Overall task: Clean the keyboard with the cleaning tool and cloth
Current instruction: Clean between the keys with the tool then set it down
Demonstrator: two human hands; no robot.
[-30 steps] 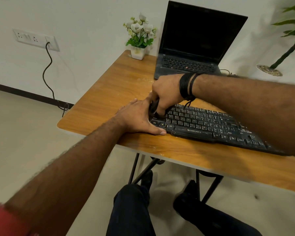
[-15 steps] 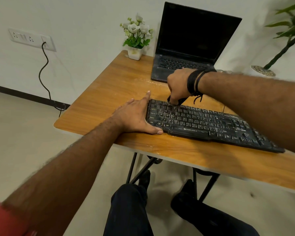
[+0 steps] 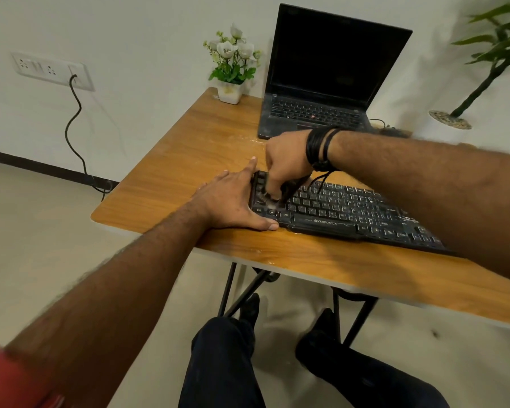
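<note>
A black keyboard (image 3: 345,213) lies along the front of the wooden table (image 3: 189,160). My left hand (image 3: 233,201) lies flat against the keyboard's left end, fingers straight, thumb along its front edge. My right hand (image 3: 286,163), with black bands on the wrist, grips a small dark cleaning tool (image 3: 289,188) whose tip presses on the keys at the keyboard's left side. My fingers hide most of the tool. No cloth is in view.
An open black laptop (image 3: 321,81) stands at the back of the table, with a small white flower pot (image 3: 230,91) to its left. A potted plant (image 3: 483,69) is at the far right. A wall socket (image 3: 50,70) with a cable is on the left.
My right hand has moved with the tool from the keyboard's back edge down and left onto the left-side keys. My left hand has stayed on the keyboard's left end.
</note>
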